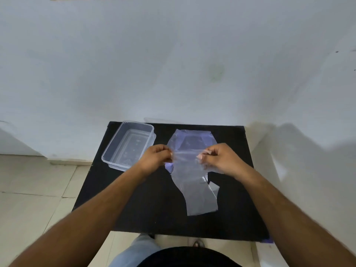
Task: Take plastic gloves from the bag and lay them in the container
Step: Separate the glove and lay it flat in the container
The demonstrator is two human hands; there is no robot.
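A clear plastic glove (200,197) hangs from both my hands over the black table (146,209), its cuff end trailing toward me. My left hand (157,158) pinches the glove's left edge and my right hand (221,158) pinches its right edge, stretching the film between them. Behind the hands lies the bluish clear bag (192,140), flat on the table. The clear rectangular container (115,149) stands at the table's far left; I see nothing inside it.
A pale wall (173,64) rises directly behind the table. Tiled floor (28,189) shows to the left and below the near edge, where my legs and a foot are visible. A white surface (308,180) borders the table on the right.
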